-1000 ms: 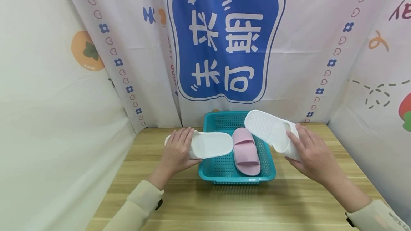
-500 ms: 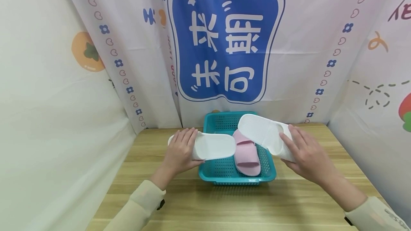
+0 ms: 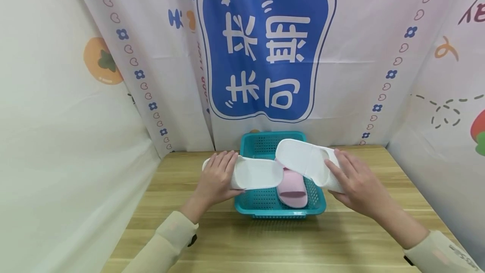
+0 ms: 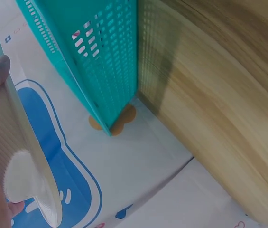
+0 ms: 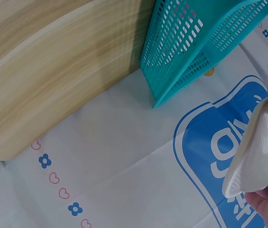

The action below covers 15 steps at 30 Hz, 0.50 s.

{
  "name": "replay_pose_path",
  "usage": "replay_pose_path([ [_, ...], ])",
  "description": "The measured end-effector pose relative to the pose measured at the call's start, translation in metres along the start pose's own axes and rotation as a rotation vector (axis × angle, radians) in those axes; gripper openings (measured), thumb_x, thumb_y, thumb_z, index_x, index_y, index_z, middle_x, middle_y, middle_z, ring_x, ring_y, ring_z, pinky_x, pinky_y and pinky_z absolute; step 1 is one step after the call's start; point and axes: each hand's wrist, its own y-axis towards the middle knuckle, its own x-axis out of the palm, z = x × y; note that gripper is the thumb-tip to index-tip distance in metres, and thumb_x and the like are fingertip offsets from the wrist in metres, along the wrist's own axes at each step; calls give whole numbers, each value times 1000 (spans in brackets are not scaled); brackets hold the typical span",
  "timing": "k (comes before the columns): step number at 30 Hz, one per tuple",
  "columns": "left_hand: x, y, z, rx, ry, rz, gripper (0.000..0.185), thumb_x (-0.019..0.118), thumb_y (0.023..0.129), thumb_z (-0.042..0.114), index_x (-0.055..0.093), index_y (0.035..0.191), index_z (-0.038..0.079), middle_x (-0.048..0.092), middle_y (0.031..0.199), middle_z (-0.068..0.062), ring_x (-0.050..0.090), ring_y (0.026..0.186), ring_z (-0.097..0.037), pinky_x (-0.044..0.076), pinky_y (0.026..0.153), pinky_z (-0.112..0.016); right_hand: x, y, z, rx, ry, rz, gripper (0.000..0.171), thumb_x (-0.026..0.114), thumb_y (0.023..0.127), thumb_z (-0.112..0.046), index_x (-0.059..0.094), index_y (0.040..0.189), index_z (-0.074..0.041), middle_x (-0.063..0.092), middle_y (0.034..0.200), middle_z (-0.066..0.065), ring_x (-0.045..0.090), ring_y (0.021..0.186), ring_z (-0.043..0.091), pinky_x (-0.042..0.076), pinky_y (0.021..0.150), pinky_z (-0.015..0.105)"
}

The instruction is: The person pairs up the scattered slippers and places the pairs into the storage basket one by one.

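My left hand (image 3: 216, 178) grips one white slipper (image 3: 262, 173) around its strapped part, with the bare end of the sole pointing right over the teal basket (image 3: 248, 211). From the other side, my right hand (image 3: 358, 182) holds a second white slipper (image 3: 297, 155), tilted, its free end pointing up and left. The ends of the two white slippers come close together above the basket. A pink slipper (image 3: 292, 184) lies inside the basket toward the right; the raised white slippers hide its far end. In the left wrist view the white slipper (image 4: 17, 128) is seen edge-on between thumb and fingers.
The basket stands near the back of a wood-grain table (image 3: 212, 239). A white printed cloth (image 3: 178, 117) with a blue panel hangs right behind it, and plain pale cloth (image 3: 57, 159) closes off the left side.
Both white slippers have moved inward: the left one a little to the right, the right one left and downward. They now cover more of the pink slipper, which has stayed in place.
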Motion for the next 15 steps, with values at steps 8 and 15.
replay_pose_path([
  [8, -2, 5, 5, 11, 11, -5, 112, 80, 58, 69, 46, 138, -2, 53, 135, -19, 51, 120, -37, 41, 100, -56, 2, 3, -4, -16, 15, -23, 71, 29, 99, -57, 50, 135, 1, 45, 135, 33, 48, 116, 49, 47, 87, 63],
  [15, -3, 7, 8, 28, 15, -8, 111, 79, 58, 70, 47, 138, -2, 53, 135, -19, 51, 120, -36, 42, 99, -56, 7, 5, -6, -57, 26, -3, 71, 30, 98, -56, 50, 135, 2, 46, 134, 33, 48, 117, 48, 46, 89, 61],
])
